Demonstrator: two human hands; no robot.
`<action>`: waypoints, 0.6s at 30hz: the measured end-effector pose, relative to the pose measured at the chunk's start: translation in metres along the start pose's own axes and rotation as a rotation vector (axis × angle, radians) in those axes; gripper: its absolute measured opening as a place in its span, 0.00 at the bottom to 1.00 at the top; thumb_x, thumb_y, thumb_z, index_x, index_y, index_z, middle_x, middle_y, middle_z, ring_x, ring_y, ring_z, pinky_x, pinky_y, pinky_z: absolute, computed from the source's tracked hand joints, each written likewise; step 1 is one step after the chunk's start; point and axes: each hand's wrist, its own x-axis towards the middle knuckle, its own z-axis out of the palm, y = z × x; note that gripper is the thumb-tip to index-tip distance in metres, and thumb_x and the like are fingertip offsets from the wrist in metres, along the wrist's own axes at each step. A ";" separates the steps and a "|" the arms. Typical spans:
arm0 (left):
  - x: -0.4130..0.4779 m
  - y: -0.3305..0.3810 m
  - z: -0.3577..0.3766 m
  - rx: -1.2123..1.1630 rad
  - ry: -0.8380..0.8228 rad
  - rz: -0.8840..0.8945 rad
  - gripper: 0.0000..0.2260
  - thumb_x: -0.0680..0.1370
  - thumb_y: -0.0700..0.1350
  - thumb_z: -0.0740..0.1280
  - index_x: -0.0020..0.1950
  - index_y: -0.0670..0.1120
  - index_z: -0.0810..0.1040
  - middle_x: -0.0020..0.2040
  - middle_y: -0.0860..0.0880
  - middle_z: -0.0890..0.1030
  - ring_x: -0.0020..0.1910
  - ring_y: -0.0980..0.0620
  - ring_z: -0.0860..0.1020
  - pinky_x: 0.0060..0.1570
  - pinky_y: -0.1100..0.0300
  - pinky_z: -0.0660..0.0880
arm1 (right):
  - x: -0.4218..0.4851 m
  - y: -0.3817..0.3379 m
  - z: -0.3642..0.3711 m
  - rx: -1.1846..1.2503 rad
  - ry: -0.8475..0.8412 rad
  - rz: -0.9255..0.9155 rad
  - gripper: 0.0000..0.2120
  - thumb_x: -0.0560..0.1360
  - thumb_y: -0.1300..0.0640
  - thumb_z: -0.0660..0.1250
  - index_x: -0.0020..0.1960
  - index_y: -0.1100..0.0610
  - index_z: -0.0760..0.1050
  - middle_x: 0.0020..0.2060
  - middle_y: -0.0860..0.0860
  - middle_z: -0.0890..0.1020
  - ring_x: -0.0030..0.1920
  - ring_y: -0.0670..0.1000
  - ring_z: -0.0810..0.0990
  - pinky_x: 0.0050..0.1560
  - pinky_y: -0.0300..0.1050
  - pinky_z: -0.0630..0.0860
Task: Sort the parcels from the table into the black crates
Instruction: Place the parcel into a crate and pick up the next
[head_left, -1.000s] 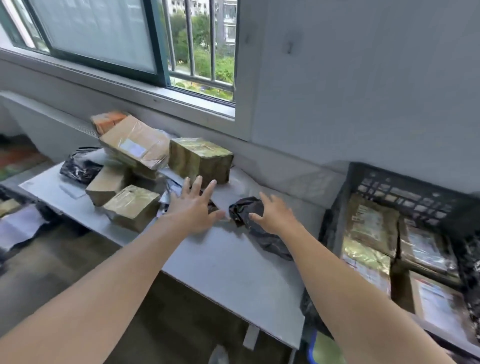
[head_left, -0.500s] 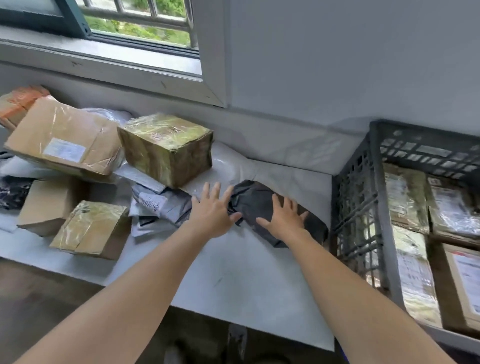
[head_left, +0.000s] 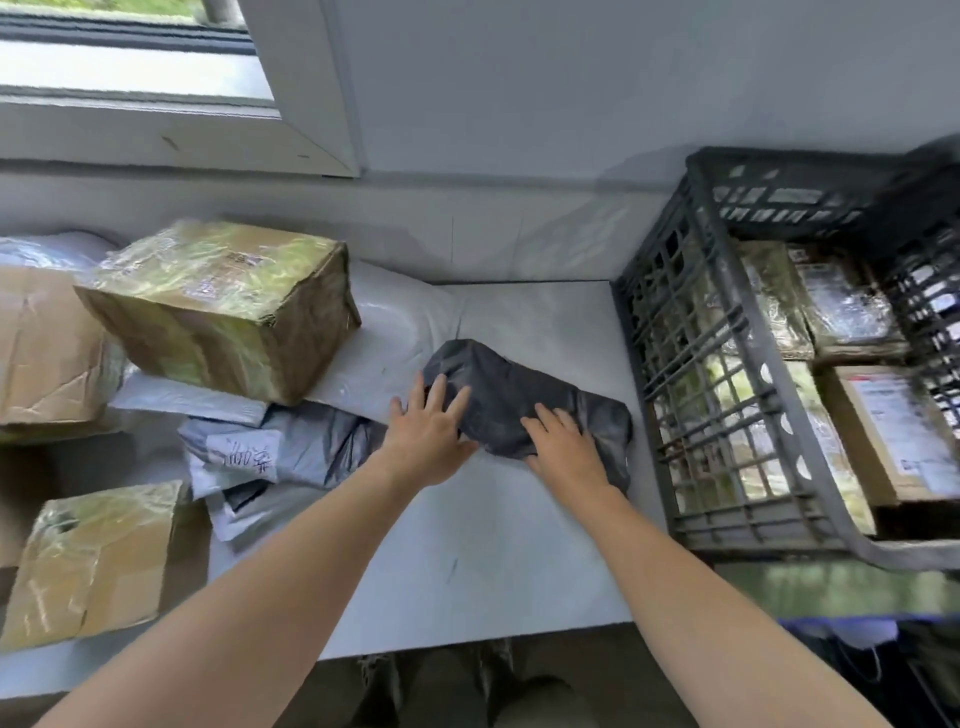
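So L hand (head_left: 426, 441) & R hand (head_left: 563, 449) flat on dark parcel (head_left: 511, 389) nr crate (head_left: 691, 415).

**My two bare arms, and a glimpse of my legs**

This is the view from my own head, looking down at myself. My left hand (head_left: 428, 441) and my right hand (head_left: 563, 447) are both uncovered. Each shows its back, with knuckles and fingers in plain sight. My left forearm (head_left: 249, 597) and right forearm (head_left: 701, 597) are bare from the wrist to the lower edge of the view, and the wide lens makes them broaden towards the camera. At the very bottom, between my arms, my legs (head_left: 467, 696) show in dark brownish-olive cloth, mottled on the left. It is too blurred to name the garment.
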 end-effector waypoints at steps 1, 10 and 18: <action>0.002 -0.002 0.000 0.007 0.003 0.024 0.33 0.81 0.63 0.54 0.81 0.53 0.45 0.81 0.44 0.46 0.79 0.40 0.44 0.73 0.39 0.54 | 0.001 0.000 0.000 0.022 0.025 0.002 0.22 0.81 0.53 0.62 0.73 0.56 0.65 0.78 0.53 0.59 0.75 0.55 0.58 0.68 0.61 0.67; 0.012 -0.009 -0.022 0.066 0.053 0.214 0.32 0.80 0.57 0.61 0.80 0.52 0.50 0.79 0.46 0.53 0.78 0.43 0.48 0.72 0.42 0.58 | 0.001 0.006 -0.053 0.342 0.067 0.055 0.06 0.80 0.56 0.63 0.52 0.59 0.73 0.58 0.57 0.79 0.58 0.60 0.76 0.55 0.55 0.73; 0.010 -0.023 -0.080 0.008 0.270 0.249 0.16 0.80 0.57 0.63 0.63 0.49 0.75 0.60 0.48 0.80 0.59 0.45 0.77 0.47 0.53 0.70 | -0.007 0.001 -0.168 0.436 0.005 -0.071 0.08 0.81 0.55 0.64 0.43 0.49 0.72 0.55 0.50 0.82 0.55 0.53 0.79 0.57 0.56 0.75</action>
